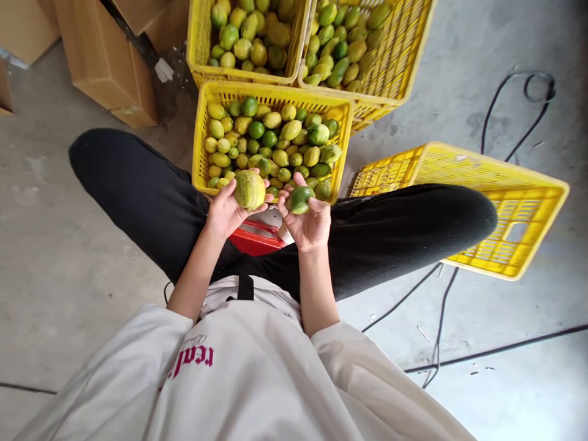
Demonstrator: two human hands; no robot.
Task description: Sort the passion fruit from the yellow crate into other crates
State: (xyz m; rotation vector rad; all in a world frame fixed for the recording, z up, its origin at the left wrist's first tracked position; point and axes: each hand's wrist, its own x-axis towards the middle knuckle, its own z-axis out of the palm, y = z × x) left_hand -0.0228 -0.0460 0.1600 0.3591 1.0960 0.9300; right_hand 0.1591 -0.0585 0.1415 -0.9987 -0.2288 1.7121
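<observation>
My left hand [223, 211] is turned palm up and holds a big yellow-green lemon [250, 190], its fingers curled under the fruit. A smaller dark green lemon [300, 200] rests in my right hand [310, 229], between thumb and fingers. Both hands are above the near edge of a yellow plastic crate [197, 141] filled with green and yellow lemons [280, 157] of mixed sizes. The two held lemons are apart from each other.
Two more yellow crates of lemons, a left one [195, 43] and a right one [416, 55], stand behind. Another yellow crate [496, 165] is beyond my right leg. Cardboard boxes [105, 58] lie at the upper left. Black cable [487, 116] runs over the floor. Something red [255, 240] is between my legs.
</observation>
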